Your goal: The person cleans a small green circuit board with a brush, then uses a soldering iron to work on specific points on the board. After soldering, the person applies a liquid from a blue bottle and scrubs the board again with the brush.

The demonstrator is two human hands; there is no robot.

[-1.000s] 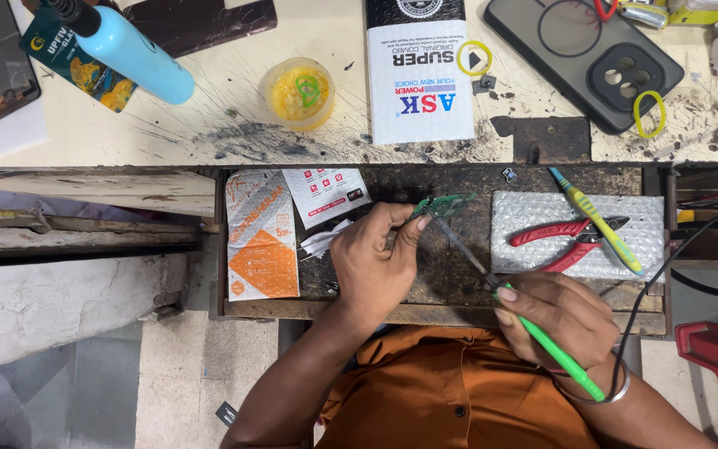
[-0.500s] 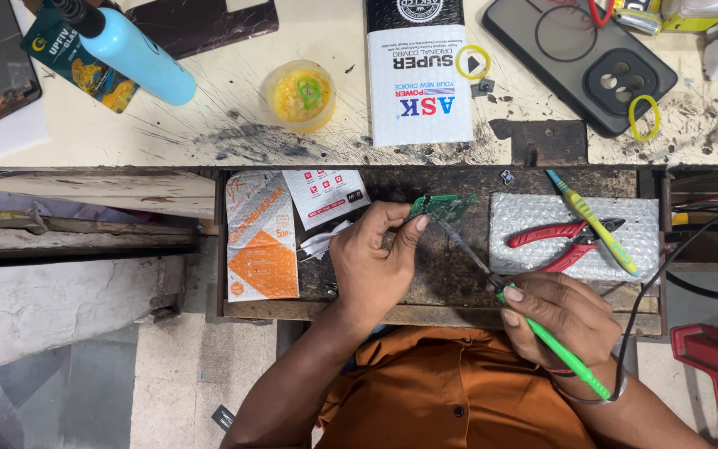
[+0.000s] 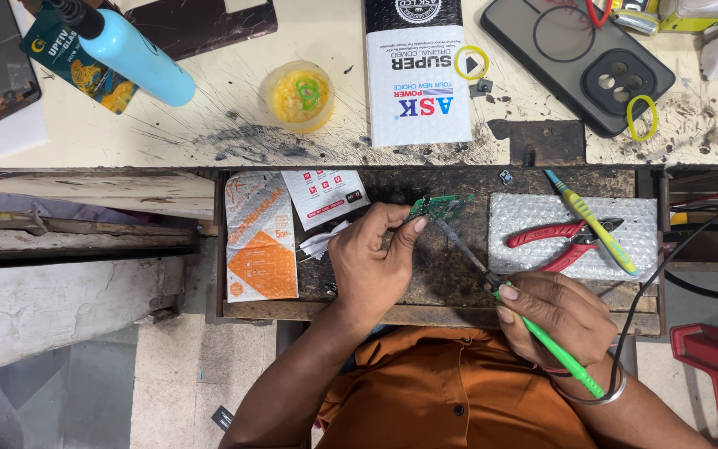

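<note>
My left hand (image 3: 371, 262) pinches a small green circuit board (image 3: 440, 207) over the open wooden drawer (image 3: 425, 313). In my right hand (image 3: 557, 312) is a green-handled soldering iron (image 3: 546, 337), held like a pen. Its metal tip (image 3: 457, 237) slants up to the left and touches the board. A black cord runs from the iron's handle off to the right.
Red-handled pliers (image 3: 560, 241) and a yellow-green tool (image 3: 592, 223) lie on bubble wrap (image 3: 525, 216) in the drawer, beside orange and white packets (image 3: 259, 241). On the worktop: blue bottle (image 3: 135, 54), yellow flux pot (image 3: 297, 96), white box (image 3: 415, 79), dark phone (image 3: 579, 62), yellow rubber bands (image 3: 643, 116).
Both hands stay on the board and the iron; the iron's tip keeps touching the board, with only a slight shift of the view.
</note>
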